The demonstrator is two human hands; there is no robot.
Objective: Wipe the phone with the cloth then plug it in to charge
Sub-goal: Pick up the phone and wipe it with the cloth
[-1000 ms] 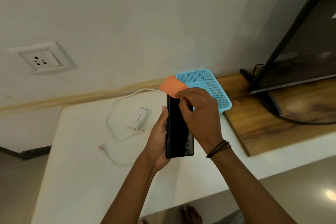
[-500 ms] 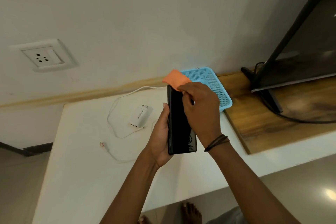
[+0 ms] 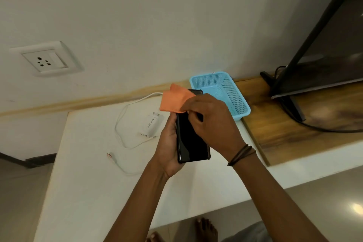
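Note:
A black phone (image 3: 191, 141) is held upright above the white counter, screen toward me, gripped along its left edge by my left hand (image 3: 167, 143). My right hand (image 3: 212, 122) pinches an orange cloth (image 3: 174, 100) and presses it on the phone's upper part, covering the top left corner. A white charger adapter (image 3: 152, 124) lies on the counter left of the phone, with its white cable (image 3: 121, 124) looping around and the free plug end (image 3: 109, 155) lying nearer me. A white wall socket (image 3: 46, 60) sits on the wall at the upper left.
An empty blue mesh basket (image 3: 238, 102) stands just behind my right hand. To the right is a wooden board (image 3: 294, 135) bearing a dark TV (image 3: 330, 45) on a black stand with a black cord. The white counter (image 3: 82, 182) ends near me; bare feet show below.
The cloth has spread wider over the phone's top left corner as my right hand shifted slightly left and down. The phone stays in my left hand.

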